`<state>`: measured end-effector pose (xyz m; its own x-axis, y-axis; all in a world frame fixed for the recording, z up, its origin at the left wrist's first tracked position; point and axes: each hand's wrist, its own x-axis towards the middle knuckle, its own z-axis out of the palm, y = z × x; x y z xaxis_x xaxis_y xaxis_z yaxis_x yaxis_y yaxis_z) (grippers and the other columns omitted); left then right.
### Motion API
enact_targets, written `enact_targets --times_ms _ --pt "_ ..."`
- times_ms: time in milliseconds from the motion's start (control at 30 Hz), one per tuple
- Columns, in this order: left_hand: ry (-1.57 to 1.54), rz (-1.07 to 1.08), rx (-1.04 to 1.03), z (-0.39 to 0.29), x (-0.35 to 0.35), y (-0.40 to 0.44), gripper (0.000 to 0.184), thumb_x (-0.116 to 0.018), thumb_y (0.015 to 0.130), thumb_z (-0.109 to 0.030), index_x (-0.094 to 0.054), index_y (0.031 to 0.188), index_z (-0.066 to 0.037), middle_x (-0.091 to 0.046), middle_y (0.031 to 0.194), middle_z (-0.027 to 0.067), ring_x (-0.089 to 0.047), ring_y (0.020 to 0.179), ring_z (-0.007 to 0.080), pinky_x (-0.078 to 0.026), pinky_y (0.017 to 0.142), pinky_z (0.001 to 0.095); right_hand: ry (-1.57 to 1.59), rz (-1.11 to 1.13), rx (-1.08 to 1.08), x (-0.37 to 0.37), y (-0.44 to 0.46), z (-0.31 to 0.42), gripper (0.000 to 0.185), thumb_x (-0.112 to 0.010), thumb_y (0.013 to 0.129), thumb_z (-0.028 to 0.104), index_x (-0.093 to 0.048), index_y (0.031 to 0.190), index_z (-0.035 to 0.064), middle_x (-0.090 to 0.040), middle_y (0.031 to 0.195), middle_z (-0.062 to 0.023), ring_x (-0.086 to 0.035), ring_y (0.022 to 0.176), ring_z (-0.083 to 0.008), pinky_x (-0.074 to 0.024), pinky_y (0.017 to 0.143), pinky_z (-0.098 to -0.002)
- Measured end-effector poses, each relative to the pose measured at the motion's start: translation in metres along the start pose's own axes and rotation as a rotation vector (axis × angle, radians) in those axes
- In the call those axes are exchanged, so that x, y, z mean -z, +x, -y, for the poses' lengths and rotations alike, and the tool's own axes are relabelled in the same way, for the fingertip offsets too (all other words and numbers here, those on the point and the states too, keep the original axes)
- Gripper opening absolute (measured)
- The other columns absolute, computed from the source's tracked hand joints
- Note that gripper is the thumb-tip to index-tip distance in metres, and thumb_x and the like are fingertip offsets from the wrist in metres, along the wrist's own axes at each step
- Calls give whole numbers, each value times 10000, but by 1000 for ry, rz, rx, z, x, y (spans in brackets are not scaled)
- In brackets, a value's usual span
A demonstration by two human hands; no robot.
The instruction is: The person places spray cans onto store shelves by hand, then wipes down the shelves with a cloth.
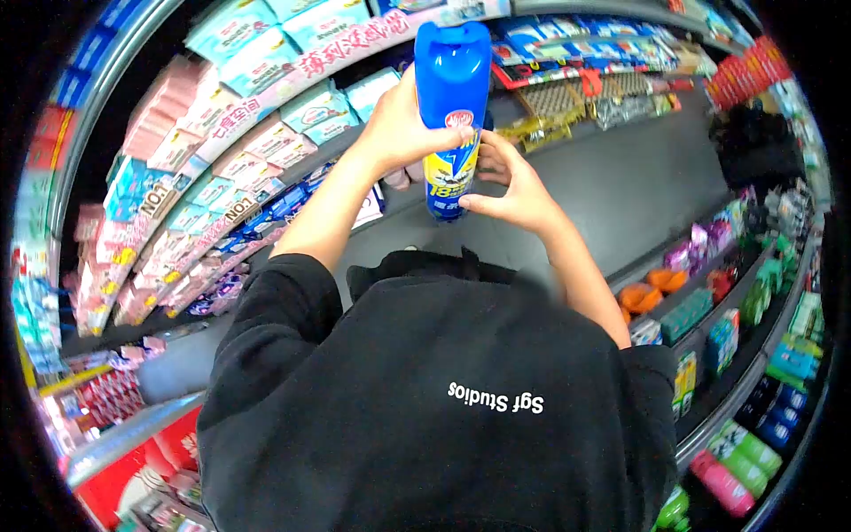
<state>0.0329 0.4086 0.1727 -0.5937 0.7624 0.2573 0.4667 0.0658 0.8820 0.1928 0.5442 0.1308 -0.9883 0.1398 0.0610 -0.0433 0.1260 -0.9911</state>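
Spray can [450, 84] in fingers [443, 138], packed shelves [288, 84] around

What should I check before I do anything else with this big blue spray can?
1. Left hand holding the spray can: ok, its thumb lies across the front.
2. Right hand helping: ok, its thumb is on the lower part.
3. Blue cap on top: ok, it's on.
4. Whole front label uncovered: not ok, the left thumb hides some.
5. Back of the can looked over: cannot tell, it's turned away.
6. Something inside: cannot tell from outside.
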Motion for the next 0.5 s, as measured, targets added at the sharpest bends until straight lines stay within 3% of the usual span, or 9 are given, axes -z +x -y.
enact_targets --times_ms 100,133,233,367,500 --pt "132 -126 -115 -39 23 17 759 -787 624 -353 -458 1245 -66 -626 1107 156 -622 1008 259 -489 869 374 51 113 7 1 17 35 966 -835 634 177 -257 1399 55 -474 1299 -152 -513 1151 -255 -418 969 -413" --pt "-10 -142 -141 -51 25 21 738 -778 637 -367 -467 1234 -65 -623 1101 158 -623 995 253 -490 867 377 60 126 32 0 23 39 974 -835 636 184 -246 1400 46 -490 1275 -150 -522 1137 -244 -426 959 -395" --pt "90 -208 -105 -75 46 31 721 -784 643 -357 -473 1218 -54 -625 1068 144 -621 977 241 -493 859 373 28 130 179 -1 43 72 971 -835 638 187 -247 1396 34 -511 1245 -152 -534 1120 -234 -434 950 -376" --pt "-13 -225 -178 -115 63 34 763 -791 610 -367 -469 1220 -40 -624 1072 162 -621 972 256 -487 873 374 64 180 270 -3 66 106 917 -830 636 170 -287 1360 19 -535 1195 -142 -545 1091 -210 -446 937 -360" --pt "128 -402 -248 -160 89 31 776 -788 595 -351 -474 1229 -31 -623 1077 167 -616 980 257 -478 874 359 -9 166 268 -8 85 154 875 -830 606 191 -335 1308 28 -559 1146 -140 -572 1036 -198 -471 892 -349"
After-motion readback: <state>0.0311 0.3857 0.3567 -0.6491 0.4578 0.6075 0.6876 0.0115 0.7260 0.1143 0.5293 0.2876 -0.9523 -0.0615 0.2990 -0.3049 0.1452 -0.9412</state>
